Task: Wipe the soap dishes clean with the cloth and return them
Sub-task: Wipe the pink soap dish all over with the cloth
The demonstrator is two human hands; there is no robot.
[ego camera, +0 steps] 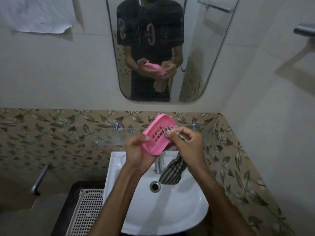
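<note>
A pink soap dish (157, 128) with a slotted bottom is held tilted above the white sink (179, 210). My left hand (138, 152) grips its near left end. My right hand (185, 143) pinches a striped grey cloth (171, 171) and presses a fold of it into the dish's right side. The rest of the cloth hangs down over the basin beside the tap (158, 165).
A glass shelf (95, 133) runs along the leaf-patterned tiles behind the dish. A mirror (196, 48) hangs above it. A white perforated basket (87, 213) stands left of the sink, with a metal pipe (40, 179) further left. A metal towel holder (305, 31) juts out at upper right.
</note>
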